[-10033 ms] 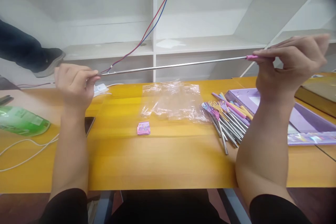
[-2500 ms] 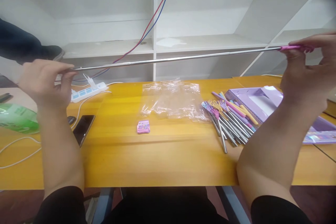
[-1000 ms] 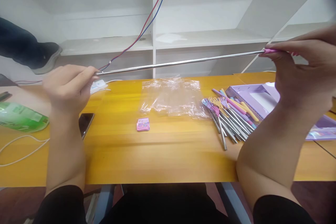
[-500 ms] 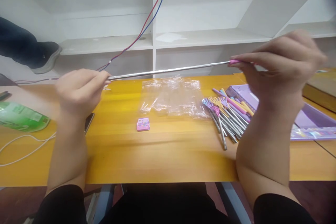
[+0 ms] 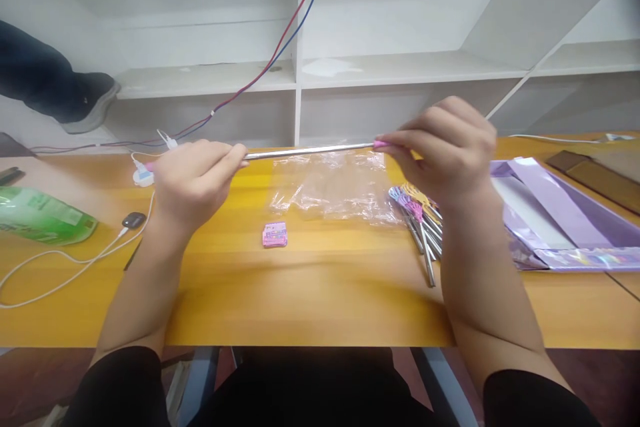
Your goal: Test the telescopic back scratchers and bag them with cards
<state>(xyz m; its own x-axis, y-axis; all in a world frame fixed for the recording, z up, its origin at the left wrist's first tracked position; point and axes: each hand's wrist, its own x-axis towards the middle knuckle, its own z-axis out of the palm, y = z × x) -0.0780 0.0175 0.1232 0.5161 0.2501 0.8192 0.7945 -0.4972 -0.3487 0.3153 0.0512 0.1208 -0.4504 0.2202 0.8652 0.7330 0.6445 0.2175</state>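
A thin silver telescopic rod (image 5: pixel 315 150) stretches almost level between my two hands above the table. My left hand (image 5: pixel 195 177) is closed around its left part, and a pink end shows beyond the fist. With thumb and fingers, my right hand (image 5: pixel 445 147) pinches the pink piece at the rod's right end. Under the rod lies a clear plastic bag (image 5: pixel 335 187). A small stack of pink cards (image 5: pixel 275 234) rests nearer the front. Silver rods with coloured hand-shaped ends (image 5: pixel 423 227) lie piled beside my right forearm, which partly hides them.
An open purple box (image 5: pixel 565 213) stands at the right, with a brown flat item behind it. At the left are a green pouch (image 5: pixel 47 217), a white cable and a plug. A person's shoe (image 5: pixel 93 100) shows near the white shelves (image 5: pixel 380 70).
My right hand has moved left and slightly down, and my left hand a little right. The visible length of rod between them is shorter. The pink end beyond my left fist now shows.
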